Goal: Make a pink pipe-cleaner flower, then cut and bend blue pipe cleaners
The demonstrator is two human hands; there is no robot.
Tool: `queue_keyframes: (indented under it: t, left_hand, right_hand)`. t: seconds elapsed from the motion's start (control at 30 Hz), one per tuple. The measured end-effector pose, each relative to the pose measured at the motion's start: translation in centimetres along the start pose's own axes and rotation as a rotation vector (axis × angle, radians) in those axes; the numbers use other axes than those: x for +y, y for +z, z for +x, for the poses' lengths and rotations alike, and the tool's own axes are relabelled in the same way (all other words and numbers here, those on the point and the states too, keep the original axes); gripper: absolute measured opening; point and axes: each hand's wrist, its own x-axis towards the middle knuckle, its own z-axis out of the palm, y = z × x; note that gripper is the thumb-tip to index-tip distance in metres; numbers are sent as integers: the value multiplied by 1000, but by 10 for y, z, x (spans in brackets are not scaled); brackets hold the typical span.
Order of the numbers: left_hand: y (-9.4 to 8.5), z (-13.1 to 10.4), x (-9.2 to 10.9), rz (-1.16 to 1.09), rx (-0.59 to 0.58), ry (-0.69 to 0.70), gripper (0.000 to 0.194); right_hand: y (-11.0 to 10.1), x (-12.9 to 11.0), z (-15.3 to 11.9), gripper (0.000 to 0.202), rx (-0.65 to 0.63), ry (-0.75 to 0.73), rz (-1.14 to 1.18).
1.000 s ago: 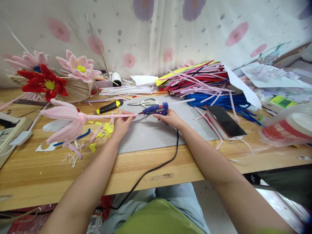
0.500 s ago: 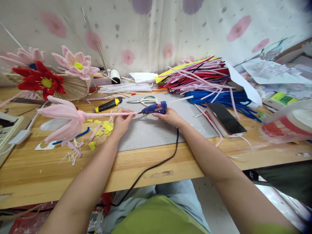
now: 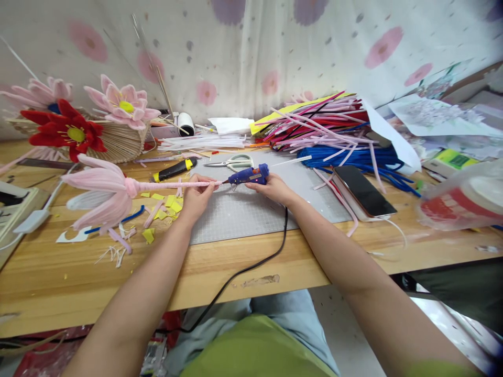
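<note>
A pink flower (image 3: 104, 193) with long fuzzy petals lies sideways at the left, its wrapped pink stem (image 3: 168, 185) running to the right. My left hand (image 3: 197, 198) pinches that stem near its right end. In my right hand (image 3: 273, 187) is a blue glue gun (image 3: 249, 175), its nozzle at the tip of the stem. A clear glue stick (image 3: 293, 161) sticks out of the gun's back. Both hands are above the grey cutting mat (image 3: 236, 220).
Scissors (image 3: 236, 163) and a black-yellow cutter (image 3: 175, 169) lie behind my hands. A black cord (image 3: 243, 269) crosses the table's front edge. Pipe cleaners (image 3: 314, 125) are heaped at the back, a phone (image 3: 365, 191) and plastic cup (image 3: 463, 196) to the right, yellow scraps (image 3: 161, 207) to the left.
</note>
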Motion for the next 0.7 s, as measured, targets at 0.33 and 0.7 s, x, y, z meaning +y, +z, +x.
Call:
queue_keyframes:
  t: [0.33, 0.7]
  left_hand:
    - [0, 0, -1, -9, -6, 3, 20]
    - [0, 0, 2, -10, 14, -21, 20]
  right_hand:
    - [1, 1, 1, 42, 11, -1, 36]
    - [-1, 0, 0, 42, -6, 2, 19]
